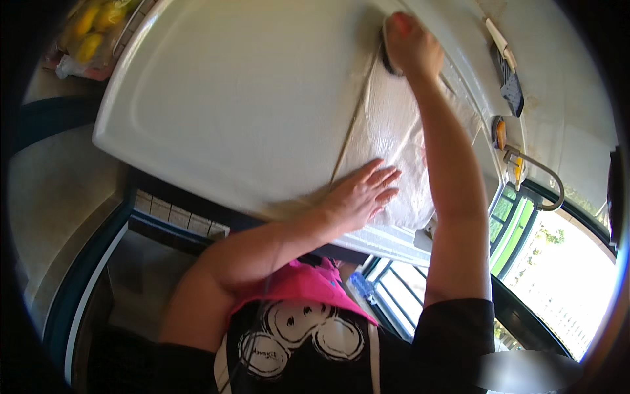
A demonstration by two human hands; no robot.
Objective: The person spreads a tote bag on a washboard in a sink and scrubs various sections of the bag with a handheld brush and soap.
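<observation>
My right hand (pixel 416 47) is closed around the top of a brush (pixel 390 54), whose dark edge rests on a wet, wrinkled pale cloth (pixel 393 118). The hand is slightly blurred, and it hides most of the brush. My left hand (pixel 362 194) lies palm down on the near part of the cloth, its fingers a little apart. Beneath the cloth is a broad white surface with a raised rim (pixel 197 113); a straight dark line runs along the cloth's left edge.
A grey curved faucet (pixel 558 182) stands at the right, near a sponge (pixel 501 134) in a holder. A dark brush-like tool with a light handle (pixel 512 86) lies farther up. Yellow fruit in a clear bag (pixel 91 29) sits at the top left. A window (pixel 561 266) is at the right.
</observation>
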